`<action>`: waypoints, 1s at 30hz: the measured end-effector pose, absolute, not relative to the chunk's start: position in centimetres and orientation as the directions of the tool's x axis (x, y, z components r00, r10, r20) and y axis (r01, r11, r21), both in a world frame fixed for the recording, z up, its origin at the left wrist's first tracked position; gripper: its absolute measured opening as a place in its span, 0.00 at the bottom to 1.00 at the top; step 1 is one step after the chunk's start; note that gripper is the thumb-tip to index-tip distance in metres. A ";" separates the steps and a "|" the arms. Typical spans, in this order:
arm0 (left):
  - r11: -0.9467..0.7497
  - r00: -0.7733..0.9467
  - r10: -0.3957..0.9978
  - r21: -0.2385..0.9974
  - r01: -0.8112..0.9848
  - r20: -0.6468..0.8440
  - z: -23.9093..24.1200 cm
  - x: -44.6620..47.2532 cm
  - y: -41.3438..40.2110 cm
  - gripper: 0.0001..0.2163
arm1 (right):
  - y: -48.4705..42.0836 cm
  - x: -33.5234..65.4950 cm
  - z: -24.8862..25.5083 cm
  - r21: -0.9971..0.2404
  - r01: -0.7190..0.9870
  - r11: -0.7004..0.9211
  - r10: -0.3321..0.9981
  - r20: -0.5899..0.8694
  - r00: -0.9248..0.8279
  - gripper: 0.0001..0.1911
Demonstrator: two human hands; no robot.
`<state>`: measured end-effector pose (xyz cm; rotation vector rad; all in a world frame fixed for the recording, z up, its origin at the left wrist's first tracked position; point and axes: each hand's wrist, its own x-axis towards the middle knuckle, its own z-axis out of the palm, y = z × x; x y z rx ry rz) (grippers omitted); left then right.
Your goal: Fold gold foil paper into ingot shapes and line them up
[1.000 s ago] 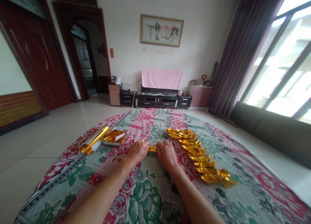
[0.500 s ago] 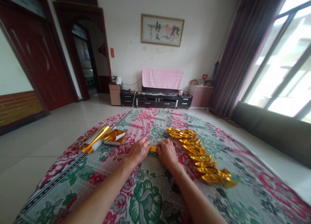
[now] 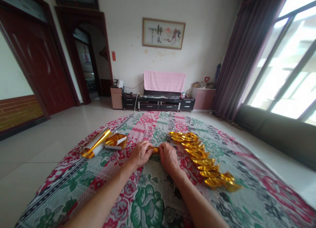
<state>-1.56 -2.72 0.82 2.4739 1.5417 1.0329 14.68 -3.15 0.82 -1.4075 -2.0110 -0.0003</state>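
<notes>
A narrow folded strip of gold foil paper (image 3: 155,150) spans the gap between my two hands, just above or on the cloth. My left hand (image 3: 141,153) is closed on its left end, and my right hand (image 3: 169,154) is closed on its right end. The fingers cover both ends of the strip. To the right of my hands runs a row of folded gold foil boat shapes (image 3: 201,161), overlapping one another. On the left lie a loosely rolled gold foil sheet (image 3: 97,144) with a white back and a stack of gold foil sheets (image 3: 116,141).
A floral cloth (image 3: 148,201) in red, green and grey covers the round table. Beyond it, a low black TV cabinet (image 3: 159,104) stands by the wall, with a pink towel (image 3: 164,80) draped over the screen. A purple curtain (image 3: 229,63) hangs beside the window at right.
The gold strip between my hands now looks narrower and darker, turned or pressed by the fingers. Both hands stay in nearly the same place. The view has shifted slightly.
</notes>
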 end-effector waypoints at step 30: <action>-0.538 0.289 0.823 0.506 0.674 0.489 1.3 -1.5 -3.5 0.05 | -3.4 14.9 0.9 -0.458 0.753 0.473 0.833 0.512 -0.213 0.08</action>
